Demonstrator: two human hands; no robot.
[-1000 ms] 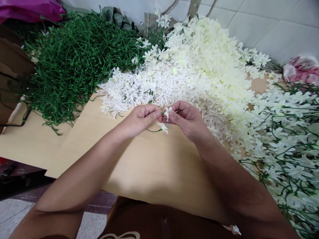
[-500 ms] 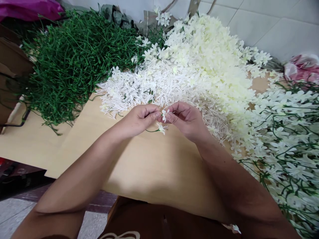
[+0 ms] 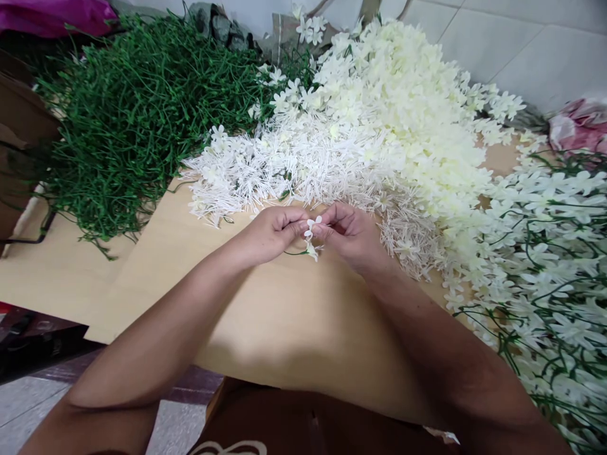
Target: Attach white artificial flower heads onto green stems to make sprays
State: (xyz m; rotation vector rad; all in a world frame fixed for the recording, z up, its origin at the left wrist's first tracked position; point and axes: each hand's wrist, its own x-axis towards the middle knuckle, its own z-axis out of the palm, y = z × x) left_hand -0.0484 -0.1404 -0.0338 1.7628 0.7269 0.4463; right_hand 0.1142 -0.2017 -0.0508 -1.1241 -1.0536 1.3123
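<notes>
My left hand (image 3: 279, 235) and my right hand (image 3: 349, 235) meet over the board, thumbs and forefingers pinched. Between their fingertips is a small white artificial flower (image 3: 312, 226), its petals facing up. Just below hangs a second white blossom (image 3: 312, 251) on a thin green stem (image 3: 296, 254) that curves toward my left hand. The left fingers close on the stem side of the spray, though the exact grip is hidden. The right fingers pinch the upper flower at its petals. Directly beyond the hands lies a heap of thin white stamens (image 3: 332, 167).
Green plastic stems (image 3: 156, 120) are piled at the far left. Loose cream-white petals (image 3: 403, 95) form a mound behind the stamens. Flowers on stems (image 3: 545, 272) lie in a heap on the right. The tan board (image 3: 284, 322) spans the front; a tiled wall (image 3: 535, 54) stands behind.
Both hands have shifted slightly downward in view. The upper flower has turned a little between the fingertips, and the lower blossom now hangs closer beneath it.
</notes>
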